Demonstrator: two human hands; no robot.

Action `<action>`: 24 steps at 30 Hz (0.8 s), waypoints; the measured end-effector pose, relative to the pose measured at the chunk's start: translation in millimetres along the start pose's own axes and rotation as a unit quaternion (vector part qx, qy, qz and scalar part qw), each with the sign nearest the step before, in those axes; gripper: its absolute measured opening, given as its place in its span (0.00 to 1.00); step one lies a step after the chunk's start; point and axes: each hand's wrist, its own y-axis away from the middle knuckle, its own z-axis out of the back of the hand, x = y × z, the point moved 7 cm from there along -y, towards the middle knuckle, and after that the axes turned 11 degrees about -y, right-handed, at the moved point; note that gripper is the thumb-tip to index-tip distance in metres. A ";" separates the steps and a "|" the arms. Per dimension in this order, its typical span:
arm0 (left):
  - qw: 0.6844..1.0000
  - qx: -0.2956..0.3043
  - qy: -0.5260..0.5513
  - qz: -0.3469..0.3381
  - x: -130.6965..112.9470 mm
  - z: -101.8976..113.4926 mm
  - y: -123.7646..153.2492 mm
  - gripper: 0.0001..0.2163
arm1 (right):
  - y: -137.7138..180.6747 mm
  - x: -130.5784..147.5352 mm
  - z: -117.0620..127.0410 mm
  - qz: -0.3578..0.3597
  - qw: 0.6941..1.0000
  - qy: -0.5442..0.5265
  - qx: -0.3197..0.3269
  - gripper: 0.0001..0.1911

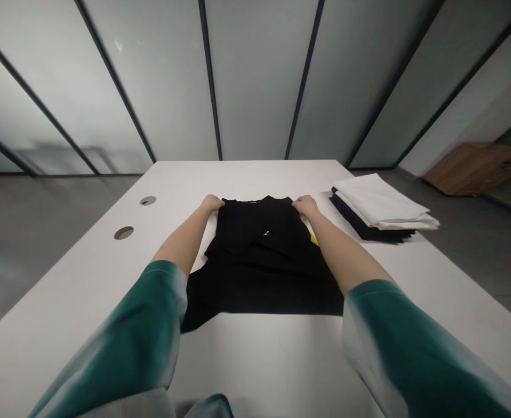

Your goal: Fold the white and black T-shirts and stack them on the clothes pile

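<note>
A black T-shirt lies across the middle of the table, its upper part narrower than the part nearest me. My left hand pinches its far left corner, while my right hand grips the far right corner. Between the two hands runs the far edge of the cloth, with a small light mark near its middle. A little white print shows on the black fabric. Beside my right forearm a bit of yellow peeks out at the shirt's edge; what it belongs to is hidden.
A stack of folded white cloth on folded black cloth sits at the table's right side. Two round holes pierce the white table on the left. Frosted glass panels stand behind, with a wooden piece at far right.
</note>
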 end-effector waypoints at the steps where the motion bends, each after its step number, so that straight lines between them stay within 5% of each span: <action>1: 1.000 0.005 0.029 0.003 -2.8 3.1 -1.7 0.04 | -2.8 1.0 4.4 -0.009 1.000 -0.014 -0.012 0.07; 4: 0.990 0.007 0.139 -0.010 -21.4 15.6 -6.7 0.09 | -11.6 7.7 14.1 -0.029 0.991 -0.129 -0.035 0.12; 8: 0.946 -0.037 0.275 -0.169 -64.9 36.5 -4.2 0.26 | -17.4 33.2 15.0 0.061 0.945 -0.320 -0.006 0.32; 11: 0.944 -0.024 0.233 -0.232 -76.0 32.7 7.7 0.33 | -7.8 40.8 8.6 0.112 0.933 -0.338 0.057 0.43; 15: 0.977 -0.050 0.016 -0.208 -47.4 18.0 33.7 0.27 | 26.4 23.0 10.8 0.166 0.957 -0.226 0.070 0.35; 19: 0.969 -0.038 -0.153 -0.191 -0.1 1.5 71.2 0.28 | 75.2 -10.6 20.3 0.205 0.976 -0.038 0.065 0.22; 24: 0.967 -0.049 -0.229 -0.100 52.9 3.3 115.6 0.38 | 123.3 -55.1 45.2 0.103 0.982 0.157 0.031 0.24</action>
